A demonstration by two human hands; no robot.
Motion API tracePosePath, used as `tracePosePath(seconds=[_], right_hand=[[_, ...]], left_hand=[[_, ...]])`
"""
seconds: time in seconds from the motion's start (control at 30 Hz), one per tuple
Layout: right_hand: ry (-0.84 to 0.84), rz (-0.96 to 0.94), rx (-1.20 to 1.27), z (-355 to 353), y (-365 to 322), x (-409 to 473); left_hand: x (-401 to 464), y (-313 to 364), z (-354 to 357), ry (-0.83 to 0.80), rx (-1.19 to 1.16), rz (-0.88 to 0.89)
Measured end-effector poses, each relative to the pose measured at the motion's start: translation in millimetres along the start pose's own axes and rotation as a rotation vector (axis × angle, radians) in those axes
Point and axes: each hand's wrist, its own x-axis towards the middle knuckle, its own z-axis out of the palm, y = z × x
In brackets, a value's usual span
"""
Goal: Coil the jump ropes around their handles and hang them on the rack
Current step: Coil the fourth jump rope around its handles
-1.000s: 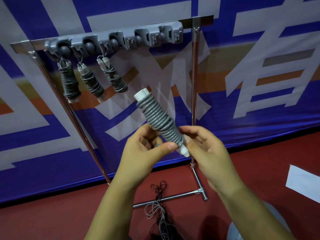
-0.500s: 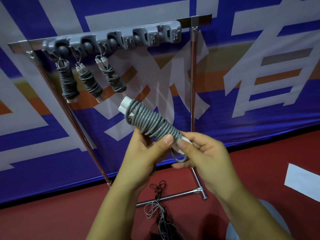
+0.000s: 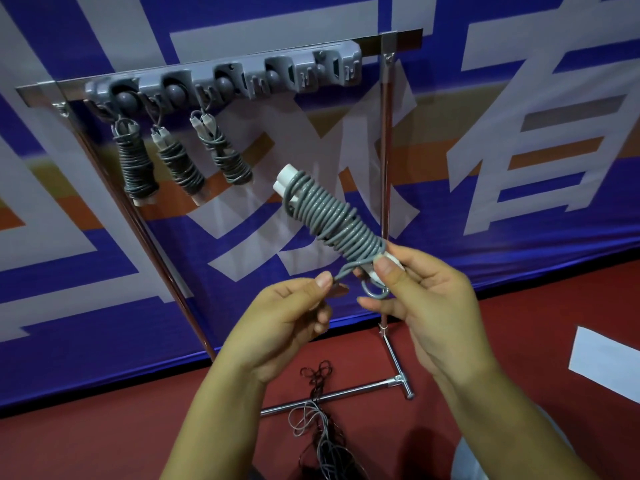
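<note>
grey coiled jump rope (image 3: pixel 332 220) slants up-left from the right hand (image 3: pixel 426 299) gripping its lower handle end, left hand (image 3: pixel 291 317) pinching the tail.

Readable text: one item only. On the blue banner (image 3: pixel 519 237) behind your rack, at the right of the frame, you can make out a large pale Chinese character, "有" (image 3: pixel 540 109), partly cut by the right edge. A second large pale character (image 3: pixel 311 216) sits at centre, hidden in part behind your rope bundle and the rack post; you cannot identify it. More pale strokes run along the left and top edges, cropped, not legible. The white sheet (image 3: pixel 602 362) at lower right shows no print to you. You can read no labels, brands or numbers on anything else.
</note>
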Motion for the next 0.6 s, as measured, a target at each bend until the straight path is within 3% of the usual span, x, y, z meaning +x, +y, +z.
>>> tracePosePath(seconds=[0.13, 0.23, 0.3, 0.43, 0.6], right_hand=[[0.006, 0.023, 0.038, 0, 0, 2], [0.022, 0.060, 0.075, -3, 2, 3], [0.044, 0.099, 0.093, -4, 7, 4], [0.102, 0.192, 0.154, -8, 12, 10], [0.101, 0.236, 0.230, -12, 11, 20]], left_hand=[[4, -9, -4, -0.015, 0.103, -0.180], [8, -14, -7, -0.068, -0.173, -0.234], [11, -13, -7, -0.036, -0.406, -0.168], [14, -10, -2, 0.110, -0.321, 0.095], [13, -16, -8, -0.030, -0.323, 0.143]])
